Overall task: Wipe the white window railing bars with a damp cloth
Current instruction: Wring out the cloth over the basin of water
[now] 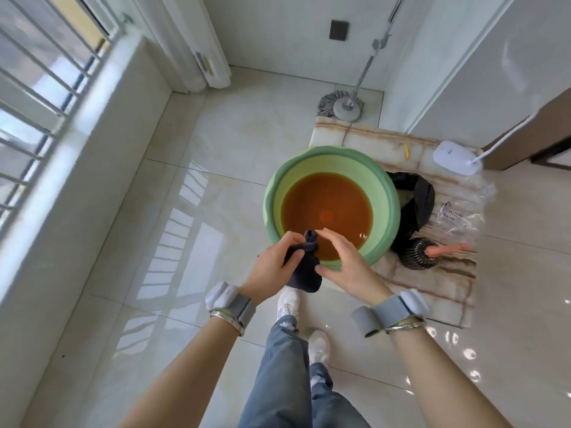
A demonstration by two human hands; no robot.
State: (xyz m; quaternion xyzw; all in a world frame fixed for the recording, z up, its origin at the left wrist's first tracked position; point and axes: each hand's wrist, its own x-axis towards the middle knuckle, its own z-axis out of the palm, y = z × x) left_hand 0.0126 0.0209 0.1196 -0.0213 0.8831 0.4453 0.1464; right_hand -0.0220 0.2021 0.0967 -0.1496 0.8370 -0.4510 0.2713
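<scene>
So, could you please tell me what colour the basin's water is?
Murky orange-brown, inside the green basin; the head view shows it.

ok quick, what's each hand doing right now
Left hand: grips the dark cloth over the green basin.
Right hand: fingers straight, touching the cloth, not gripping.

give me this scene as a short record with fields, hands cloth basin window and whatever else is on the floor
left hand: grips the dark cloth, fingers curled round it
right hand: fingers fairly straight, touching the cloth's right side
cloth position: held above the near rim of the basin, lower end hanging free
green basin: on the floor, holds brown-orange water
window railing bars: white, at left, not being touched
mop: head on the floor at the far wall
round black brush: lies right of the basin on a marbled mat
</scene>
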